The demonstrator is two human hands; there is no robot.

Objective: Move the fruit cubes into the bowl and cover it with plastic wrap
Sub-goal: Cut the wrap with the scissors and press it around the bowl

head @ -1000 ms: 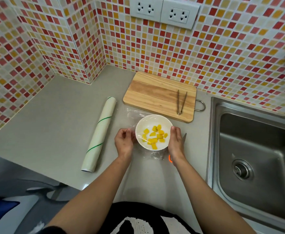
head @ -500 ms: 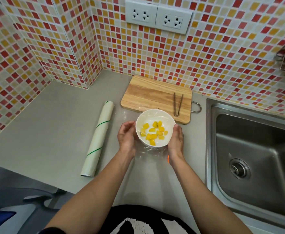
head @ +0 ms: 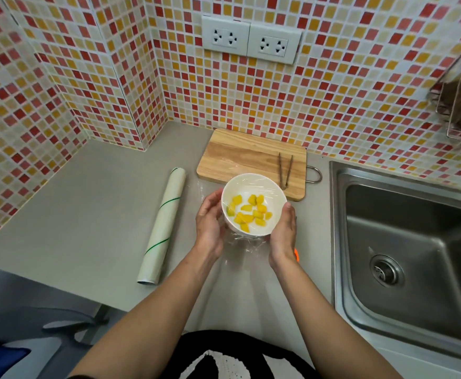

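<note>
Head view: fruit cubes all inside bowl; plastic wrap stretched over rim, loose film bunched beneath; left hand and right hand cupped around bowl, just in front of cutting board; remaining: tuck edges, set on surface.

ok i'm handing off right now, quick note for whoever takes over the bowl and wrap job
Left hand and right hand cup the white bowl from either side, lifted and tilted toward the camera.
Fruit cubes are all in the bowl; plastic wrap is stretched over the rim, loose film bunched underneath.
Wrap roll lies on the counter to the left; tongs rest on the cutting board.
Left: tuck the loose film under, set the bowl down.
</note>
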